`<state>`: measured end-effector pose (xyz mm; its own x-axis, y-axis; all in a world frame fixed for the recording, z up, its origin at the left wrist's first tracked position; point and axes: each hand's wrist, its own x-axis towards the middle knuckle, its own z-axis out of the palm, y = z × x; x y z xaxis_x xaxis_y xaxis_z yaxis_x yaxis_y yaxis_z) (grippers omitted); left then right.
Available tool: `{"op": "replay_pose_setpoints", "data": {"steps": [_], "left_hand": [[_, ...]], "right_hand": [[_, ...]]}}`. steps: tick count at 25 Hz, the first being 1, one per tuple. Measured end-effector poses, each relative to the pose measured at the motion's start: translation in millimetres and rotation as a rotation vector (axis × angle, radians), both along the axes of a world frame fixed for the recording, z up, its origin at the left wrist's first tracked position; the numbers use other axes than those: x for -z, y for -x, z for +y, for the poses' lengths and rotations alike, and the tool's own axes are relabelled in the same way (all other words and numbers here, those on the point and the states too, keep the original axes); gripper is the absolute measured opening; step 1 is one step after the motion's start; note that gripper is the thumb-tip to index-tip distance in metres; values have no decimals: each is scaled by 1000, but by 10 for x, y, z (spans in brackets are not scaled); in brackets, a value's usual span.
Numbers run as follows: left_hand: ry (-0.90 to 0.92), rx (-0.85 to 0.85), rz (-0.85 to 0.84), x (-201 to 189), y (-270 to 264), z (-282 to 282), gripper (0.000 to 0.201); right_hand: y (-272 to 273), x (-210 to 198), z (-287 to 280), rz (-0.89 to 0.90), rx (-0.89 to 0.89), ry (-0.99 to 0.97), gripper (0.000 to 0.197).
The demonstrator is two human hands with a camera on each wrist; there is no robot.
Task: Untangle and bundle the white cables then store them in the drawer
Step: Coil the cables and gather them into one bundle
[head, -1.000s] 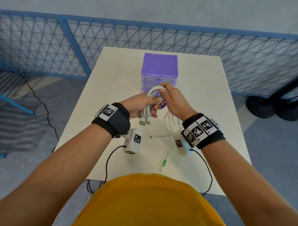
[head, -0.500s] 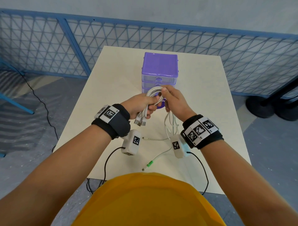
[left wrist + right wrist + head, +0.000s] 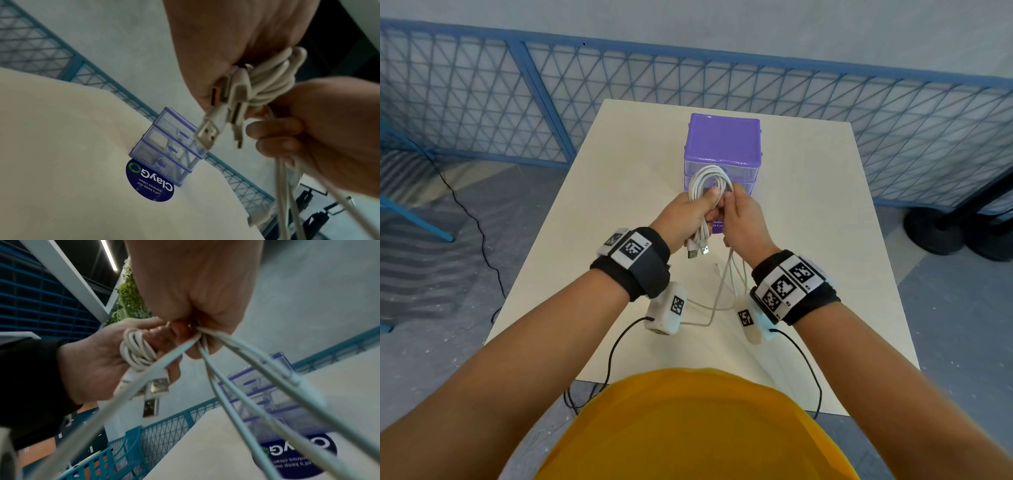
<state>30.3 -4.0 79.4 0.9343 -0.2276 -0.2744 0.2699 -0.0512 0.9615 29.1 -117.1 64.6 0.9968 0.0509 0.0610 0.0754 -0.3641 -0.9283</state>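
Note:
My left hand [image 3: 697,214] [image 3: 222,68] [image 3: 115,356] grips a coiled bundle of white cables [image 3: 709,181] [image 3: 273,81] [image 3: 136,352], loops sticking up above the fist and USB plugs [image 3: 697,251] [image 3: 207,134] [image 3: 153,395] hanging below it. My right hand [image 3: 736,212] [image 3: 312,129] [image 3: 197,324] pinches several loose white strands [image 3: 726,284] [image 3: 283,186] [image 3: 236,386] right beside the coil; they trail down onto the table. Both hands are raised in front of the purple drawer unit [image 3: 724,144] [image 3: 170,152] [image 3: 265,395], whose drawers look closed.
The cream table [image 3: 619,171] carries a round dark blue sticker [image 3: 151,180] [image 3: 298,456] in front of the drawer unit. A blue mesh fence [image 3: 825,99] runs behind the table. Black sensor leads [image 3: 616,349] hang from my wrists over the near edge.
The coil's loop has risen higher above my left fist. My right hand moved in close to it, and the slack with the green-tipped plug was drawn up off the near table.

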Motion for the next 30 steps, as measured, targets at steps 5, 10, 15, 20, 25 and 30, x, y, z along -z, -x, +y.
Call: {"op": "replay_pose_setpoints", "data": {"steps": [5, 10, 15, 20, 25, 30], "left_hand": [[-29, -52, -81, 74, 26, -55, 30], [87, -190, 54, 127, 14, -86, 40], [155, -264, 185, 113, -43, -116, 46], [392, -216, 272, 107, -103, -48, 34], [310, -309, 217, 113, -70, -123, 28], [378, -384, 201, 115, -180, -96, 27]], "right_hand": [[9, -153, -11, 90, -205, 244, 32], [2, -224, 10, 180, -307, 336, 66], [54, -118, 88, 99, -181, 195, 66], [131, -22, 101, 24, 23, 109, 13], [50, 16, 81, -46, 6, 117, 14], [21, -18, 85, -54, -22, 160, 17]]}}
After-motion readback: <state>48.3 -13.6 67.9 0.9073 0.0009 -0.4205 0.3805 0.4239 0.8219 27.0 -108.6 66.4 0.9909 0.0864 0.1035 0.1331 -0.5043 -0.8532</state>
